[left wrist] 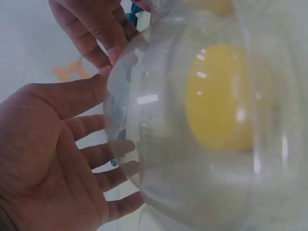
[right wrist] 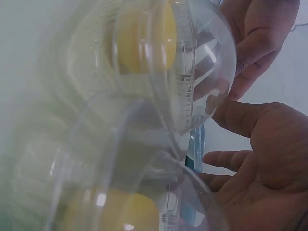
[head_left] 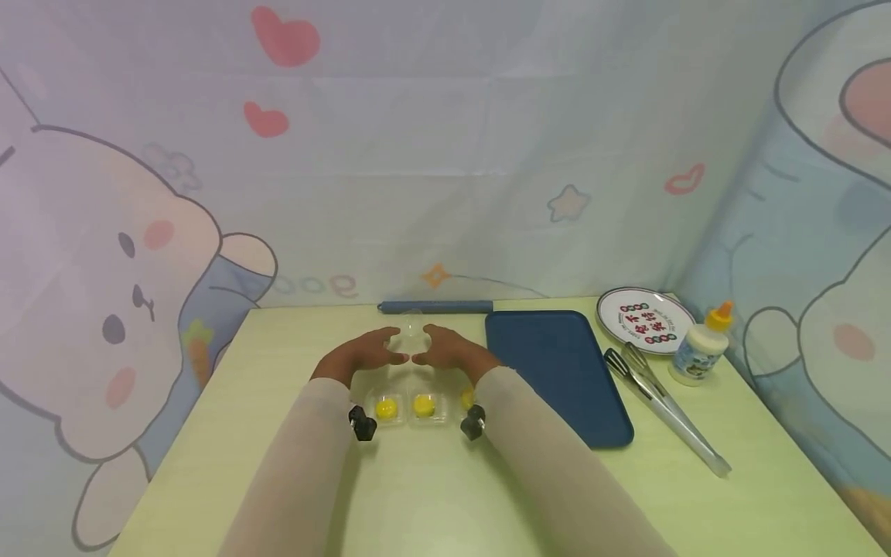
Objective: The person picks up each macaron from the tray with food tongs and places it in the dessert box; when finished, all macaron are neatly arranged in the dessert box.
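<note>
Clear plastic boxes with domed tops stand in a row on the table. Yellow round pieces [head_left: 386, 408] [head_left: 424, 405] show inside, and the rightmost one is partly hidden by the right sleeve. Just behind the row, my left hand [head_left: 365, 352] and right hand [head_left: 452, 350] face each other, thumb tips close together. Another clear plastic piece [head_left: 412, 323] lies beyond, between the index fingers. In the left wrist view, the left hand's fingers [left wrist: 91, 156] are spread beside a dome [left wrist: 163, 159]. In the right wrist view, the right palm [right wrist: 276, 149] is turned up, apparently holding nothing.
Right of the hands lies a dark blue tray [head_left: 557, 379]. Metal tongs [head_left: 668, 410], a printed plate [head_left: 643, 305] and a white bottle with an orange nozzle [head_left: 699, 348] are further right. A grey-blue bar [head_left: 435, 307] runs along the back edge, before a cloth backdrop [head_left: 418, 155].
</note>
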A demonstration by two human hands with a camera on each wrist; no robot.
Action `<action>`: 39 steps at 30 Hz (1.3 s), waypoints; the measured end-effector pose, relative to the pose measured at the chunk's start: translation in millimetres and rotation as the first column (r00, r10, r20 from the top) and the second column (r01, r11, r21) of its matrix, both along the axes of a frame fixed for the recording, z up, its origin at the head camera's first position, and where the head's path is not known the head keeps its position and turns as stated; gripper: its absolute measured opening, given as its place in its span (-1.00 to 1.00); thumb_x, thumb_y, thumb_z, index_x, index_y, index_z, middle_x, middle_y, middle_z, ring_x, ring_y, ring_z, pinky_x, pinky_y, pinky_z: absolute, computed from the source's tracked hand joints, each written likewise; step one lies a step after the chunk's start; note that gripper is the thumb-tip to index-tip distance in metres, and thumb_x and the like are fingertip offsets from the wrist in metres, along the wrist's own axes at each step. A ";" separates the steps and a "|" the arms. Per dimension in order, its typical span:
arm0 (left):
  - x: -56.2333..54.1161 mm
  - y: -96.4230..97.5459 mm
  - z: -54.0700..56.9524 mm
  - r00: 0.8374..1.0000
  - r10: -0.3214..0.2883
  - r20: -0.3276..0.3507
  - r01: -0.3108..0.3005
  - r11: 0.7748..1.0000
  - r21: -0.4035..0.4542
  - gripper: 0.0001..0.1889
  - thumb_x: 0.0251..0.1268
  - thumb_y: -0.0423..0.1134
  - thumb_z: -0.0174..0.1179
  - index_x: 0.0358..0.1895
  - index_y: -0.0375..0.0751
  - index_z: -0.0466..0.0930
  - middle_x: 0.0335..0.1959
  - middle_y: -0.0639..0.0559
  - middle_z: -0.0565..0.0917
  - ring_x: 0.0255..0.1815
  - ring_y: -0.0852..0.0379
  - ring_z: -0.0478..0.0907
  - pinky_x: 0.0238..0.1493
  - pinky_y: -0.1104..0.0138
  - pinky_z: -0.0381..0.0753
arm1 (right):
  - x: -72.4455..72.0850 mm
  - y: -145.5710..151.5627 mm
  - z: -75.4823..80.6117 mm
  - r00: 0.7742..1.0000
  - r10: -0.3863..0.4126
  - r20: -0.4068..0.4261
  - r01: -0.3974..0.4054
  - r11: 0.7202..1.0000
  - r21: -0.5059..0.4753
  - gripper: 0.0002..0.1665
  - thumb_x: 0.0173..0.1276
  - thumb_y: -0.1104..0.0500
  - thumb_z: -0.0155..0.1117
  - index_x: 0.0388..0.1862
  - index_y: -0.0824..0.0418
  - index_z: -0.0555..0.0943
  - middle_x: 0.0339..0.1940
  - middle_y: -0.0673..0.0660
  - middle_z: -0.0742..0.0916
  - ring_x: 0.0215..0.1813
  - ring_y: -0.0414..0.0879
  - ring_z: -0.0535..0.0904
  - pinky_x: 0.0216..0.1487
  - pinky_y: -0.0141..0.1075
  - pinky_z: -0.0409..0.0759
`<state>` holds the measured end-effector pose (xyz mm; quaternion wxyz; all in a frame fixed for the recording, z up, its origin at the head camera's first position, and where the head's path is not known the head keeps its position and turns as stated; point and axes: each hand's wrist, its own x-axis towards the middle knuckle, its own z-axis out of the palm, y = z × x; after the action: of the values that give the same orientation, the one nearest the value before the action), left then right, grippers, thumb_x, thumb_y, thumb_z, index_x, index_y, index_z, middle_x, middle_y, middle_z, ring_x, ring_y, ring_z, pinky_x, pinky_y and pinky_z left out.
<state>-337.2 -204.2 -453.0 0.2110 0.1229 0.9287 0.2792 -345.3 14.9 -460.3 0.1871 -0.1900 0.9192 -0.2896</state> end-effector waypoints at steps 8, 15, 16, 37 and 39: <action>1.9 -5.4 -3.6 0.999 0.015 -0.030 -0.016 1.000 -0.007 -0.27 0.75 -0.01 0.06 0.76 -0.27 0.12 0.78 -0.35 0.17 0.80 -0.42 0.06 0.75 -0.31 0.12 | -6.8 2.6 -3.7 1.000 0.003 0.004 -0.003 1.000 -0.028 -0.08 0.50 0.25 0.16 0.80 0.27 0.16 0.80 0.27 0.32 0.82 0.20 0.19 0.81 0.05 0.19; 0.0 -7.8 -4.6 0.999 0.015 -0.049 -0.013 0.999 0.038 -0.35 0.73 -0.21 -0.01 0.75 -0.29 0.15 0.76 -0.34 0.21 0.75 -0.43 0.18 0.73 -0.25 0.22 | -12.8 5.2 -3.6 0.998 0.027 -0.056 -0.027 1.000 0.005 -0.16 0.46 0.30 0.09 0.73 0.31 0.29 0.76 0.30 0.38 0.81 0.20 0.21 0.82 0.00 0.18; -0.2 -7.4 -4.6 0.998 0.011 -0.056 -0.008 0.999 0.046 -0.36 0.73 -0.24 -0.02 0.74 -0.31 0.15 0.75 -0.36 0.22 0.74 -0.44 0.20 0.72 -0.25 0.25 | -12.6 6.0 -3.4 0.998 0.031 -0.060 -0.031 1.000 0.002 -0.17 0.47 0.30 0.08 0.72 0.32 0.30 0.76 0.30 0.38 0.81 0.21 0.21 0.82 0.01 0.19; 19.5 1.3 -8.4 0.913 0.244 -0.327 -0.145 0.943 0.301 -0.67 0.69 -0.34 0.12 0.28 -0.42 0.71 0.12 -0.34 0.82 0.00 -0.19 0.83 0.06 -0.02 0.80 | 17.1 18.8 -8.5 0.986 -0.054 -0.159 -0.001 0.947 -0.321 -0.63 0.61 0.18 0.28 0.22 0.36 0.78 0.11 0.29 0.87 0.11 0.14 0.84 0.15 -0.07 0.81; 21.9 0.4 -9.3 0.904 0.236 -0.356 -0.125 0.943 0.309 -0.70 0.66 -0.36 0.14 0.23 -0.43 0.74 0.02 -0.31 0.85 -0.10 -0.14 0.83 -0.02 0.04 0.79 | 20.1 19.9 -6.5 0.985 -0.051 -0.163 -0.005 0.946 -0.325 -0.68 0.62 0.16 0.30 0.12 0.34 0.82 -0.02 0.27 0.90 -0.04 0.06 0.86 0.03 -0.14 0.80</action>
<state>-315.4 -203.8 -462.3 -0.0234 0.1169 0.9107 0.3956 -325.2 34.8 -466.8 0.0710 -0.2311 0.8739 -0.4216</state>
